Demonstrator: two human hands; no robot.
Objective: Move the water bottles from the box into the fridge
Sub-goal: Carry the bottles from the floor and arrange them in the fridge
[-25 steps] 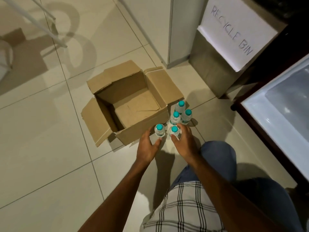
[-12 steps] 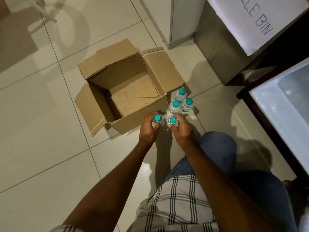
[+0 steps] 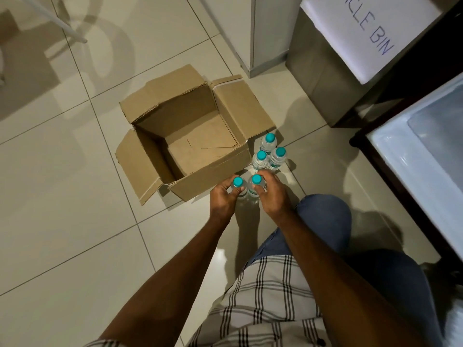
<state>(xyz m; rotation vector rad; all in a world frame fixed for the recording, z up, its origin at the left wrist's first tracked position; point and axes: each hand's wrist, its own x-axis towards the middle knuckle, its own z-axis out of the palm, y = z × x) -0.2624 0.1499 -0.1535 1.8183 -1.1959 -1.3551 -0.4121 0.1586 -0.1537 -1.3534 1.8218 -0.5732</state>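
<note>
Water bottles, five in all, each clear with a teal cap, stand upright on the tiled floor (image 3: 62, 196) just beside the cardboard box (image 3: 190, 144), at its 4 o'clock corner. Three form a tight cluster: the far bottle (image 3: 268, 142) nearest the box's right flap, the middle bottle (image 3: 260, 160) touching or nearly touching it, and the right bottle (image 3: 277, 157) pressed against the middle one. Two more stand nearer the person, at 6 o'clock from the cluster. The left hand (image 3: 224, 199) is curled around the left near bottle (image 3: 238, 185), fingers and thumb closed just below its cap. The right hand (image 3: 273, 194) wraps the right near bottle (image 3: 255, 186) in the same way, fingertips behind the neck and thumb in front. The two held bottles stand side by side, just apart or touching; whether their bases rest on the floor cannot be told. The box lies open, all flaps folded outward, its interior bare. The fridge (image 3: 426, 156), with a pale interior, stands at 3 o'clock, well apart from the bottles. A bin with a handwritten paper label (image 3: 370, 33) reading "…CLE BIN" stands at 1 o'clock. A bent knee in blue jeans (image 3: 325, 211) lies just beside the right hand, with a plaid shirt (image 3: 270, 304) at 6 o'clock.
</note>
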